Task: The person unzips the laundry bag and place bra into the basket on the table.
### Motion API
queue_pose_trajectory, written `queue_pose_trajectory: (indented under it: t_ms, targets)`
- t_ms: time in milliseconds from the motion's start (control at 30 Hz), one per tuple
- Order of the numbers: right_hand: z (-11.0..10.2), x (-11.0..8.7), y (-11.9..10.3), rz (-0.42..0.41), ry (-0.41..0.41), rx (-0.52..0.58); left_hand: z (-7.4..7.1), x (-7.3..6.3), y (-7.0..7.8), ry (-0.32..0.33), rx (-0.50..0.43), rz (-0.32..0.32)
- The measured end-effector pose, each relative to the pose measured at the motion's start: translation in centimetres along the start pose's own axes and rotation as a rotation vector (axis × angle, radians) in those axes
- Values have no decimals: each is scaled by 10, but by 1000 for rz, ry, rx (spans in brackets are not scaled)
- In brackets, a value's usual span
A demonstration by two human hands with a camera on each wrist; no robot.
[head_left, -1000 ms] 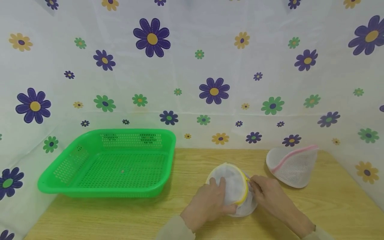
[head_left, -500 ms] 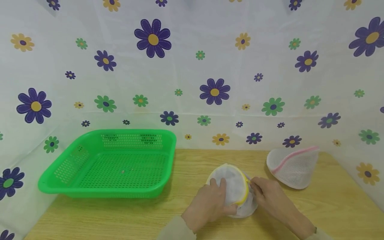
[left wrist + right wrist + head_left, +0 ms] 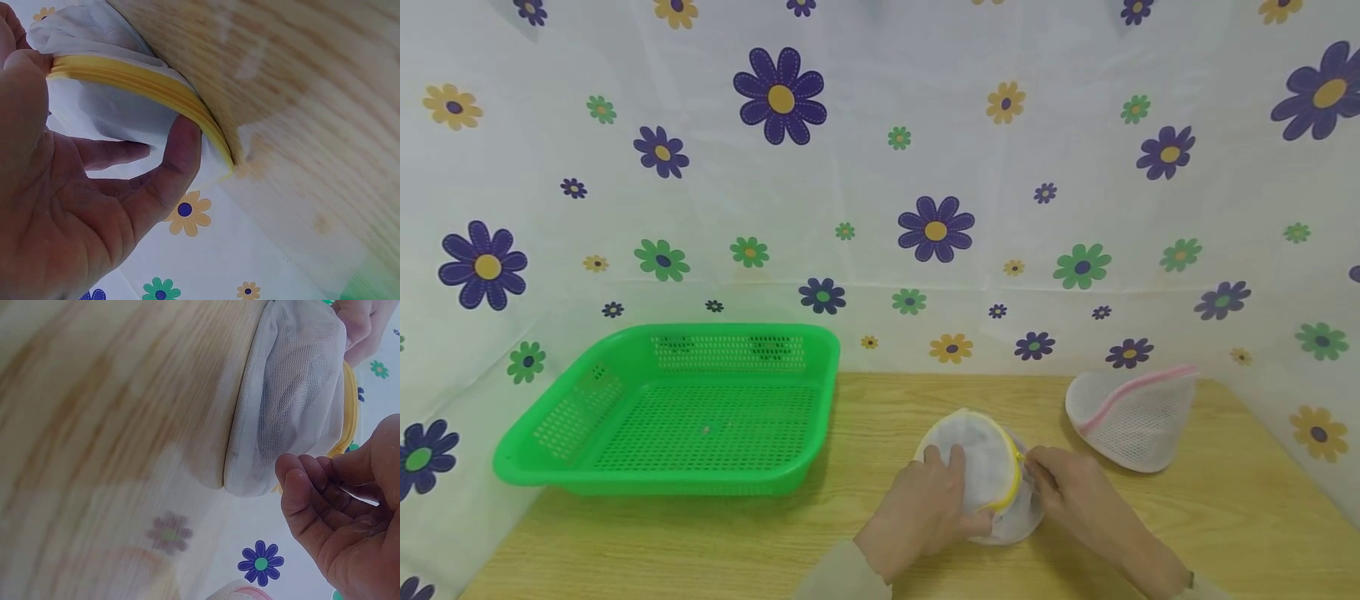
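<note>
White mesh bag (image 3: 115, 106), fine weave, rumpled; yellow zip (image 3: 144, 81) curving along it. Left hand (image 3: 75, 212), fingers bent, holding the bag, one fingertip at the zip. Further fingers (image 3: 9, 34), cropped, by one end of the zip; owner unclear. Glossy wood-grain tabletop (image 3: 300, 75). White sheet (image 3: 212, 262), far side, flower-printed. Green patch (image 3: 375, 281), blurred.

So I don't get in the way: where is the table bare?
Bare table shows between the green basket and left hand, and in front of the pink-zipped bag. It is crowded around the yellow-zipped bag and right hand.
</note>
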State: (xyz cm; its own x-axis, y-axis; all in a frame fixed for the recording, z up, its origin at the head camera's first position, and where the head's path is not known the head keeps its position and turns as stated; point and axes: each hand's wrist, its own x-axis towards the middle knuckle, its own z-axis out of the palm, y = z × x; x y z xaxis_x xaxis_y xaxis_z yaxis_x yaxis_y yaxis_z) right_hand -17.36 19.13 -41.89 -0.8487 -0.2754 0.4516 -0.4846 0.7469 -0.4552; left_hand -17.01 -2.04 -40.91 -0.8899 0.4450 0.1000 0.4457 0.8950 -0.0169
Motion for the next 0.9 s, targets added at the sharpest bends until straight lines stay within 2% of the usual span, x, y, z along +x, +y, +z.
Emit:
queue_pose_trajectory:
  t_ms: [433,733,900]
  targets:
    - [0,-1,-1,-10,-11,-11,2,-1,0,25,23,8]
    - [0,0,0,17,-34,-6,3,0,0,24,-40,-21]
    - [1,1,1,-4,-19,-8,3,2,2,18,-5,-22]
